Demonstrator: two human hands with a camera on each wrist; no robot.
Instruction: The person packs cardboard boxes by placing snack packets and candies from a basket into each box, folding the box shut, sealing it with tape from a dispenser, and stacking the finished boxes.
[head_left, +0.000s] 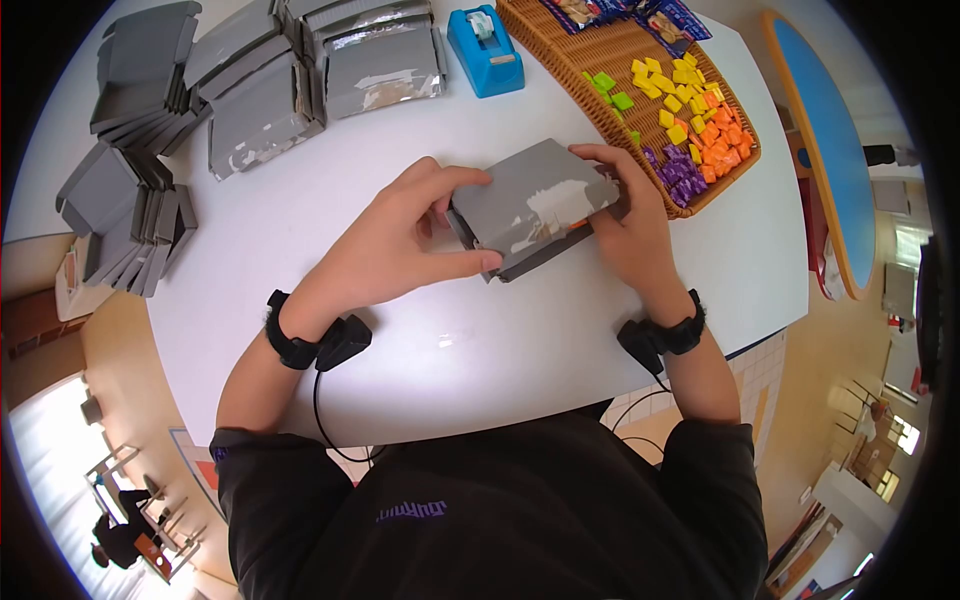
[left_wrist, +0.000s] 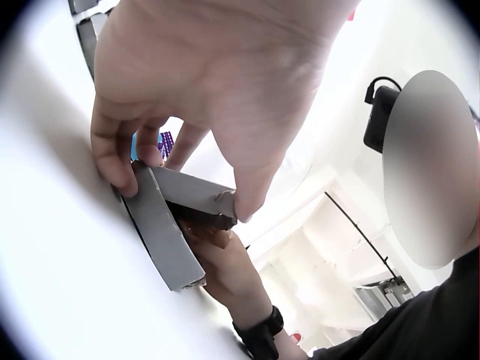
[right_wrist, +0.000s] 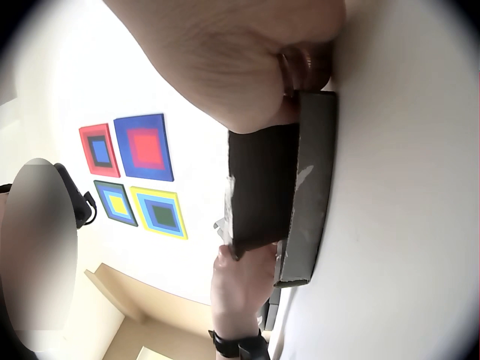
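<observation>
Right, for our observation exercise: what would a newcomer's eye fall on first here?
Probably the bright yellow, orange, purple and green pieces in the wicker basket, at the table's far right. Next, the grey box gripped between the left hand and right hand, mid-table. In the right wrist view, four vivid nested-square panels stand out on the wall.

Soft glare on white tabletop point(head_left: 500, 370), blackened corners

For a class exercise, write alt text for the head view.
A person's left hand and right hand hold a partly open grey box at a white table. Beyond are more grey boxes, a blue tape dispenser and a basket of colourful pieces.
</observation>
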